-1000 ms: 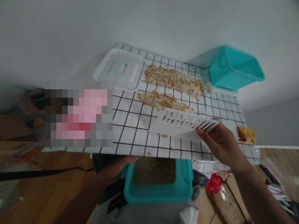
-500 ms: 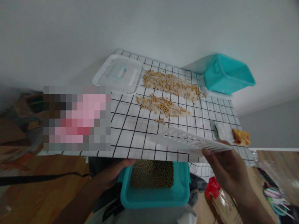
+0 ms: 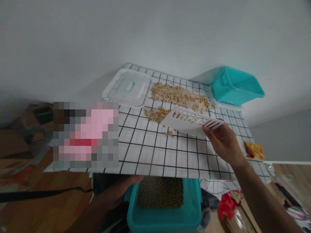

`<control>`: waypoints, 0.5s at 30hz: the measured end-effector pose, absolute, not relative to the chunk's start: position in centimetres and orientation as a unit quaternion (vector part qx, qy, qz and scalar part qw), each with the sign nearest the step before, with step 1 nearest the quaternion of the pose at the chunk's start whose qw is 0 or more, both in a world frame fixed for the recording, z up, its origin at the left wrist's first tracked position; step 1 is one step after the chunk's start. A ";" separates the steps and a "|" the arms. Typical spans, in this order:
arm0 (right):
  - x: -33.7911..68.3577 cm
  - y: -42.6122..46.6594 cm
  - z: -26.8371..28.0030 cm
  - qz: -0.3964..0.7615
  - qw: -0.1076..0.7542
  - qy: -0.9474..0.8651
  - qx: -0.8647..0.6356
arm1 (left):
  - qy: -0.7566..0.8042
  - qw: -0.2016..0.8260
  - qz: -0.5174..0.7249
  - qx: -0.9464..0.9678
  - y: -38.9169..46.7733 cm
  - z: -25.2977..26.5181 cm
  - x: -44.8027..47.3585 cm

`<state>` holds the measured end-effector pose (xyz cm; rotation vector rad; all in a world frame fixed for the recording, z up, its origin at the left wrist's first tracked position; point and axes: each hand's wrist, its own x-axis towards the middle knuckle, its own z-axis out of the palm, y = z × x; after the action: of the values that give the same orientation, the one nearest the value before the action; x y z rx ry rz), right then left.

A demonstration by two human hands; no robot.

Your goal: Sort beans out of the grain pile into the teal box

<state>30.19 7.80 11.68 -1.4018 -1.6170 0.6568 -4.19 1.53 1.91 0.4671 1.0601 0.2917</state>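
My right hand grips a white slotted plastic panel by its right end. The panel is tilted on its edge over the near pile of yellow beans and pale grains, hiding part of it. A larger pile of the same mix lies just behind. Below the table's front edge, my left hand holds the left rim of a teal plastic bin. Many small greenish-brown beans fill the bin's far part. The table edge hides some of my left fingers.
A clear-white lid lies at the back left of the checked tablecloth. Another teal bin stands at the back right, near the wall. A yellow cloth-like item sits at the right edge. A blurred-out pink patch covers the left side.
My right hand has moved the slotted panel away from the table's front edge, up to the near bean pile. My left hand stays at the bin's rim. The view has tipped slightly upward.
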 end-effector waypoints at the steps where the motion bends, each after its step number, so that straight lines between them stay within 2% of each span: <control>1: 30.1 7.6 11.8 0.265 0.431 -0.652 -0.564 | 0.500 0.826 0.139 0.219 1.5 1.9 -4.2; 15: 29.2 -1.3 12.1 0.224 0.312 -0.675 -0.630 | 0.487 0.842 0.138 0.188 1.5 1.0 -4.1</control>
<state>29.24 -1.31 12.13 -1.6620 -1.7815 0.5924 -4.08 1.49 1.01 0.3962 1.0294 0.2911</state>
